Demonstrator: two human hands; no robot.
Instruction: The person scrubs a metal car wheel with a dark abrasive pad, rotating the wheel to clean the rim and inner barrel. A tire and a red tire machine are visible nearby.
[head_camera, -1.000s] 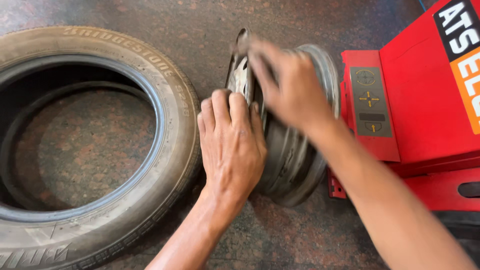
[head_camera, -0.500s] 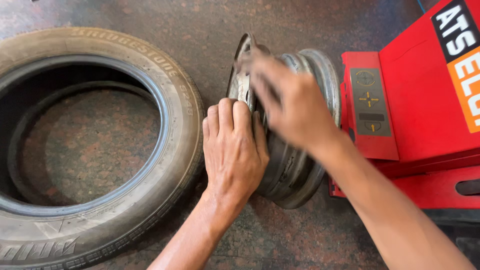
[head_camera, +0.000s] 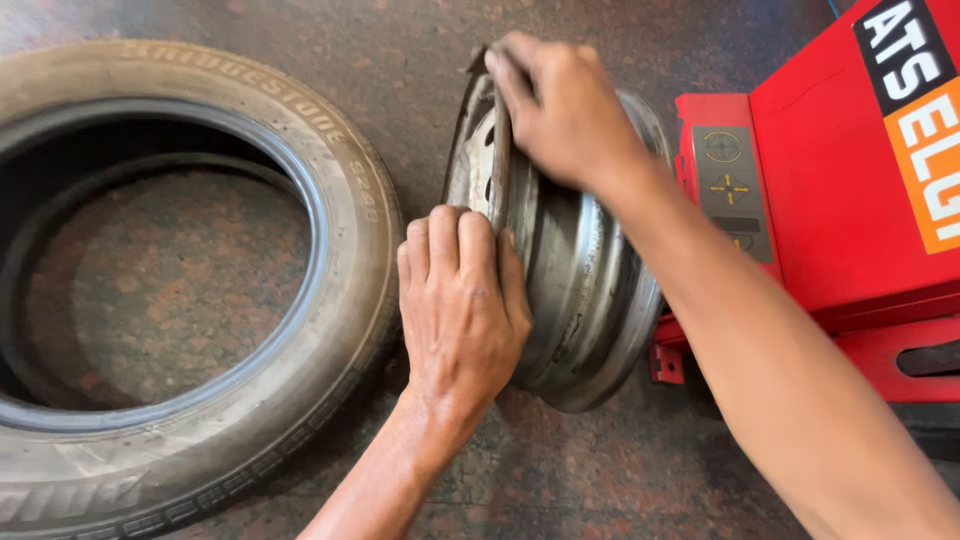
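Right hand (head_camera: 565, 110) has slid up to the top of the steel rim (head_camera: 580, 290), gripping its edge; left hand (head_camera: 460, 300) stays clasped on its face, steadying it beside the tyre (head_camera: 330, 330).

Even, soft daylight, no hard shadows; sharp overall, slight motion blur at fingertips; dim inside tyre (head_camera: 180, 290).

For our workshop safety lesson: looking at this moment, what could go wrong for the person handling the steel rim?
1. The rim stands on edge, steadied only by the hands; it could tip or roll onto the floor.
2. The left hand curls over the rim's lip, so fingers may be cut or pinched.
3. The right hand rubs the top edge and could slip towards the red machine.
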